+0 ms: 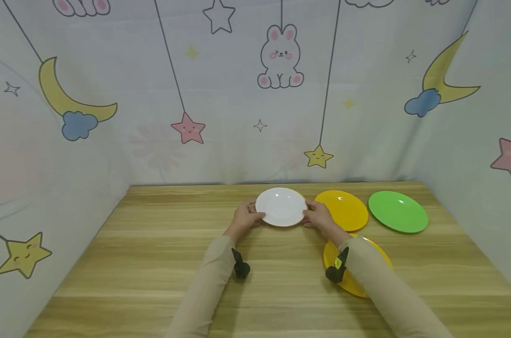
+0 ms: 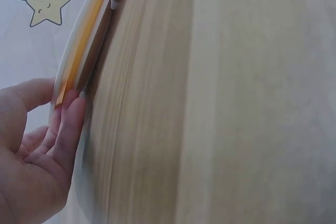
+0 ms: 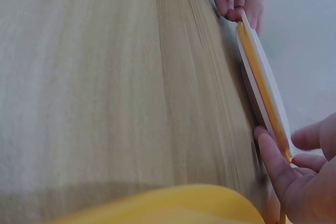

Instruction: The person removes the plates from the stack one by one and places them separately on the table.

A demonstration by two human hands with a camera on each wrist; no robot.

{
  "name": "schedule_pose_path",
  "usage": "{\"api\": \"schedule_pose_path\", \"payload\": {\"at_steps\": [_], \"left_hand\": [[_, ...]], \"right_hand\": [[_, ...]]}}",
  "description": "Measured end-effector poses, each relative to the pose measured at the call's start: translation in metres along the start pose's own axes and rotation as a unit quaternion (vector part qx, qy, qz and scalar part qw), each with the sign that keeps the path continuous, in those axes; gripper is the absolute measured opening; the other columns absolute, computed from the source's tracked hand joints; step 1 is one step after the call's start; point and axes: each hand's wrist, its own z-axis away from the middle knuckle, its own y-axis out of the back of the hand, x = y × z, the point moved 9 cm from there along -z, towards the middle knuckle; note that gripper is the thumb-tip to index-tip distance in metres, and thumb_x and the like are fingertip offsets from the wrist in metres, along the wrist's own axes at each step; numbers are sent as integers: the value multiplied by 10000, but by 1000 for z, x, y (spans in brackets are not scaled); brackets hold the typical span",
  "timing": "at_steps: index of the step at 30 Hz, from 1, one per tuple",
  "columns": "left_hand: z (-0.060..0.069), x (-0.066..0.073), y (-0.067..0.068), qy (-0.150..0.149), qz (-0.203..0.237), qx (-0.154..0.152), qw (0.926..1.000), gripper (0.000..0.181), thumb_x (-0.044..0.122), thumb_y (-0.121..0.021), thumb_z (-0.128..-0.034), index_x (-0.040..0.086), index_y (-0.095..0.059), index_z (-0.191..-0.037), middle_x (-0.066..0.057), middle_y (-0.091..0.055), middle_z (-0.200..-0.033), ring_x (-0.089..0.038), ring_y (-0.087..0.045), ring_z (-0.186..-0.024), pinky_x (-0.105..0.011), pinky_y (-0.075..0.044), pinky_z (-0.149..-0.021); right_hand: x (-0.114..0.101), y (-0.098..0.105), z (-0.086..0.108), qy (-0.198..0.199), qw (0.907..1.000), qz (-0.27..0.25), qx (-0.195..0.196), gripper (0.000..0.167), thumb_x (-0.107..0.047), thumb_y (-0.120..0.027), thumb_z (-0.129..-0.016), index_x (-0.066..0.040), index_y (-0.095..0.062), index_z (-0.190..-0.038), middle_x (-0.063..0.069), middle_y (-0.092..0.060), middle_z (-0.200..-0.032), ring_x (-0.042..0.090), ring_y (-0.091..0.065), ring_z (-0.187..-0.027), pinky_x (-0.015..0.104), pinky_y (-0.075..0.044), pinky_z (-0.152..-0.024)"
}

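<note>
A white plate (image 1: 281, 206) sits on top of a small stack near the back middle of the table. In the right wrist view an orange plate (image 3: 259, 77) shows beneath it, with another white rim (image 3: 248, 64) under that. My left hand (image 1: 244, 218) grips the stack's left edge, thumb at the upper rim and fingers below. At the opposite edge my right hand (image 1: 320, 217) holds it the same way. The stack's underside is mostly hidden, and I cannot tell from the head view whether it touches the table.
Right of the stack lies an orange plate (image 1: 344, 211), and beyond it a green plate (image 1: 398, 212). Another orange plate (image 1: 330, 254) lies nearer, partly covered by the right sleeve (image 1: 378, 272). A patterned curtain (image 1: 230, 94) borders the wooden table (image 1: 162, 263).
</note>
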Motion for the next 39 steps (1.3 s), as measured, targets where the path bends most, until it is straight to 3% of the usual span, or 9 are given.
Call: {"api": "schedule_pose_path", "payload": {"at_steps": [6,10,17,25,32,39], "left_hand": [[-1,-4,4,215,402,165,9988,552,-77,-610,-805,-55,-400,-1315,-59,-475,-788,-94,-571,-528,-266,-560,-603],[-1,-6,6,281,428,181,9985,536,-69,-600,-819,-46,-403,-1317,-91,-501,-853,-99,-570,-561,-255,-558,-608],[3,-1,14,239,461,371,9980,499,-63,-589,-823,-50,-427,-1295,-142,-517,-942,-107,-557,-621,-219,-548,-592],[8,-1,23,257,644,680,9953,476,-50,-592,-826,-30,-459,-1283,-167,-542,-980,-99,-553,-564,-205,-531,-522],[13,3,29,95,808,873,9929,472,-78,-581,-819,-49,-460,-1274,-161,-520,-965,-104,-537,-605,-186,-525,-530],[17,4,43,179,803,1036,9912,475,-61,-588,-821,-34,-465,-1278,-187,-541,-1014,-100,-549,-611,-205,-534,-557]], "right_hand": [[1,0,0,-13,9999,-151,-10,524,6,-438,-911,11,-271,-1408,186,-275,-1444,85,-583,-595,246,-550,-606],[1,0,0,-17,9998,-169,-34,548,17,-457,-899,9,-261,-1411,190,-272,-1443,79,-577,-593,235,-547,-600],[3,0,-3,-70,9999,-91,-42,588,17,-504,-896,-2,-239,-1421,184,-250,-1452,78,-579,-617,226,-545,-606],[3,0,-3,6,10000,33,-3,595,15,-511,-890,-10,-243,-1422,176,-273,-1450,85,-593,-640,228,-546,-619],[5,-1,-4,2,10000,76,-63,588,-6,-496,-908,-17,-223,-1429,169,-272,-1451,109,-607,-698,242,-547,-662],[1,-3,1,39,9999,85,-57,588,-13,-493,-909,2,-213,-1426,186,-280,-1444,169,-618,-743,266,-547,-694]]}}
